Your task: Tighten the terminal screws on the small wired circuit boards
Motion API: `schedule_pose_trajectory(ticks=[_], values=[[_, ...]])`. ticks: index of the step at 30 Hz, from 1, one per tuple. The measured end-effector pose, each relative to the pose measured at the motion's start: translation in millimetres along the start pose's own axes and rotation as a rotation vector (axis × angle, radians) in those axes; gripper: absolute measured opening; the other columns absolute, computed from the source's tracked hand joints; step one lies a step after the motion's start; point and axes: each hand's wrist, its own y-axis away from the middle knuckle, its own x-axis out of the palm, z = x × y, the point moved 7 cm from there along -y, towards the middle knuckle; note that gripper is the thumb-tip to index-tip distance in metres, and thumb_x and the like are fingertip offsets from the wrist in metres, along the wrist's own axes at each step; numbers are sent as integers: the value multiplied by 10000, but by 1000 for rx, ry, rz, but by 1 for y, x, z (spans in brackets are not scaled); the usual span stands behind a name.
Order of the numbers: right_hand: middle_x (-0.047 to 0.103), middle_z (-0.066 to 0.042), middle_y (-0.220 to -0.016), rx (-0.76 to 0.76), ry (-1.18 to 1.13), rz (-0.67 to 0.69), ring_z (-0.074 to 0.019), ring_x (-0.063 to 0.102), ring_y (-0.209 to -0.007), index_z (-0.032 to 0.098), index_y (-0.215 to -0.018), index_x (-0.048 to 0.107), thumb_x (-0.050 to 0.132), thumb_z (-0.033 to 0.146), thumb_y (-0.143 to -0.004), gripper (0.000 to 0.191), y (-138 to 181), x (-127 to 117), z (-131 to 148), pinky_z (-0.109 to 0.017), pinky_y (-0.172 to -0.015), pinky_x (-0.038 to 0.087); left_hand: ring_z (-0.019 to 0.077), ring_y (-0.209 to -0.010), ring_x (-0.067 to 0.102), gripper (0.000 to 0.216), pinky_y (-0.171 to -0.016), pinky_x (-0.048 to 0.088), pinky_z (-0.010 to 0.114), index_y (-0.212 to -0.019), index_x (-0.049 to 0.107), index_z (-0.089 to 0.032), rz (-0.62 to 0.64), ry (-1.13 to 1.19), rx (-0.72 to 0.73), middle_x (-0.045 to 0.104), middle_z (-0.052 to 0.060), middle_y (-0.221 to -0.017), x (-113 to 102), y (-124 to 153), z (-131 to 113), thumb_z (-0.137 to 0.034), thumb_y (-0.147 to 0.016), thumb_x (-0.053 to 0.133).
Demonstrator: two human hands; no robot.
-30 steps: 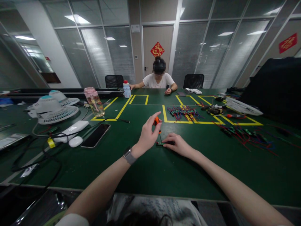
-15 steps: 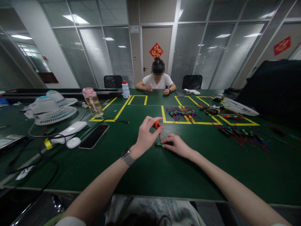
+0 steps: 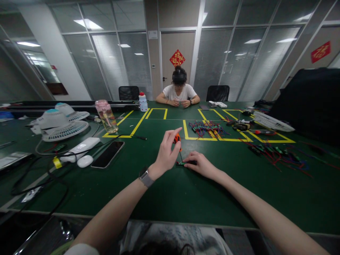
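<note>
My left hand holds a screwdriver by its orange and black handle, with the index finger stretched up past it. The thin shaft slants down to a small green circuit board lying on the table; whether the tip sits in a screw is too small to tell. My right hand rests on the table with its fingertips pressed on the right part of the board, steadying it. Those fingers partly cover the board and a dark piece beside it.
Wired boards lie bunched inside yellow tape, with more wired boards to the right. A phone, a white mouse, cables and a pink-lided bottle stand at left. Across the table sits a person.
My left fingers have shifted on the screwdriver's handle, and the handle leans slightly more to the left. My right hand stays on the board. The person opposite has brought both hands together.
</note>
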Motion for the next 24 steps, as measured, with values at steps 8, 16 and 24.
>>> schedule_pose_trajectory(ticks=[8,16,24], values=[[664,-66,-858,1,0,6,-208,581,-860,208,-944,744,661,251,-822,153,0,-1,1,-334,-808,451,129,-775,535,262,-736,471,265,-1122,596,-200,-84,-105,44,560,17,-855,-9,-2,-2,-236,-863,582],[663,-62,-853,1,2,0,-204,583,-857,213,-947,742,661,252,-821,155,0,-1,1,-333,-806,450,148,-930,584,392,-831,478,306,-1335,423,-222,-24,-2,-10,587,65,-1088,0,0,3,-192,-945,393],[665,-62,-846,-1,4,-7,-206,584,-845,208,-933,746,664,245,-818,146,0,-1,2,-333,-800,451,153,-866,556,255,-785,474,288,-1150,570,-202,-68,-100,37,574,44,-959,-7,0,-1,-247,-906,511]])
